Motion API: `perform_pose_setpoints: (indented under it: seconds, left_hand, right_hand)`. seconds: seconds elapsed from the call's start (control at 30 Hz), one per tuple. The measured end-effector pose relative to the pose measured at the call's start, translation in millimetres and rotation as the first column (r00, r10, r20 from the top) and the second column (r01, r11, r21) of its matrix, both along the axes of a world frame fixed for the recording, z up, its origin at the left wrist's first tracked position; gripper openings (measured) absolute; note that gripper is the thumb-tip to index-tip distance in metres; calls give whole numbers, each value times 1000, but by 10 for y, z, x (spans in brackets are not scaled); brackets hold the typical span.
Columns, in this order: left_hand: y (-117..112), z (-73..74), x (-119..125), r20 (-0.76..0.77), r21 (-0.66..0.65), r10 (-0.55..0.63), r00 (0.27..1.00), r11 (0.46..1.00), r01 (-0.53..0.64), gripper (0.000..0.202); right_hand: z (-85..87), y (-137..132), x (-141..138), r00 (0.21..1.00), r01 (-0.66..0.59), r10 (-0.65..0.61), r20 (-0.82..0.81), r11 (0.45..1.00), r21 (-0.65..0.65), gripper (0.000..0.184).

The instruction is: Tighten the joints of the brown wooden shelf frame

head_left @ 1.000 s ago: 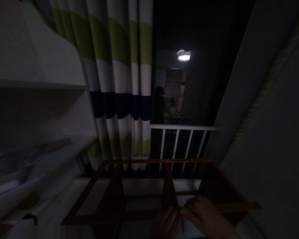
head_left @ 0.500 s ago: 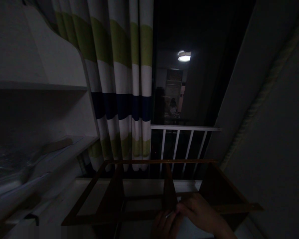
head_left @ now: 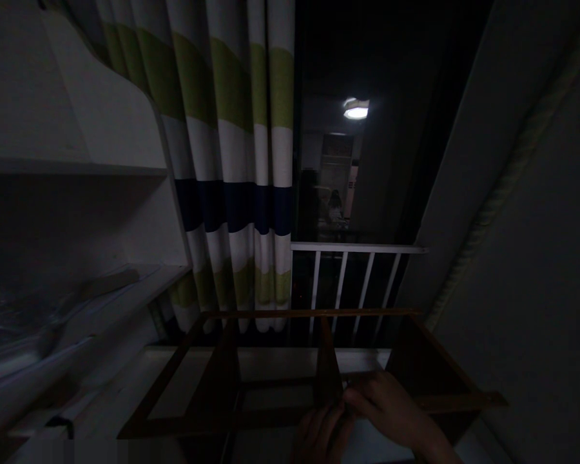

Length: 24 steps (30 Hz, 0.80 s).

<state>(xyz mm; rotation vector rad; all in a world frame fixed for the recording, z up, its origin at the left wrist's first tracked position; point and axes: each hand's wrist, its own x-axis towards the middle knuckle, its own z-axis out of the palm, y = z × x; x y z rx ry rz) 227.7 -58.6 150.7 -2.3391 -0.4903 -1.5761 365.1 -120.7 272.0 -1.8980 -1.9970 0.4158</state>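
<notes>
A dark brown wooden frame (head_left: pixel 261 422) with upright dividers stands low in front of me, like an unfinished piece of furniture. Over its front rail, near the middle divider (head_left: pixel 329 354), my left hand (head_left: pixel 321 433) curls its fingers round the wood. My right hand (head_left: pixel 384 406) is beside it on the right, closed, with fingertips meeting the left fingers. A small shiny bit (head_left: pixel 346 385) shows at the right fingers; dim light hides what they hold.
White shelving (head_left: pixel 135 225) with cluttered things fills the left side. Behind the frame hang a striped curtain (head_left: pixel 232 154) and a white railing (head_left: pixel 357 247) before a dark window. A wall (head_left: pixel 526 290) with a braided trim runs along the right.
A thin shiny metal piece that showed across my left fingers is now out of sight. My right hand has shifted very slightly; the frame stays put.
</notes>
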Motion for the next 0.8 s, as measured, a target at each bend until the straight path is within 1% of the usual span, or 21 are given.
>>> perform_pose_setpoints:
  seconds: [0.17,0.3,0.37,0.47,0.53,0.67,0.73,0.8]
  left_hand:
    - [0,32,5,42,-18,-31,999,999,31,28]
    - [8,57,19,99,10,-72,992,997,71,30]
    - [11,34,23,129,-2,-79,988,997,80,29]
    - [7,-23,15,110,-48,-103,989,993,108,19]
    - [1,-53,8,69,-67,-119,991,990,123,15]
    - [-7,-69,10,89,-75,-113,990,990,120,18]
    - [-8,-67,15,89,-84,-113,990,989,121,18]
    - [-4,-69,20,97,-74,-114,989,990,121,18]
  right_hand:
    - [-21,-38,72,999,51,-51,18,998,23,55]
    - [-15,-101,114,991,123,-124,56,992,27,55]
    - [6,-135,116,993,116,-116,21,993,16,52]
    - [48,-183,99,996,86,-87,-25,996,-6,49]
    - [70,-208,82,997,81,-81,-17,997,-11,48]
    - [86,-229,49,998,52,-52,26,998,-17,45]
    - [75,-220,38,999,22,-22,27,1000,-20,38]
    - [51,-200,30,1000,-2,2,19,1000,-29,27]
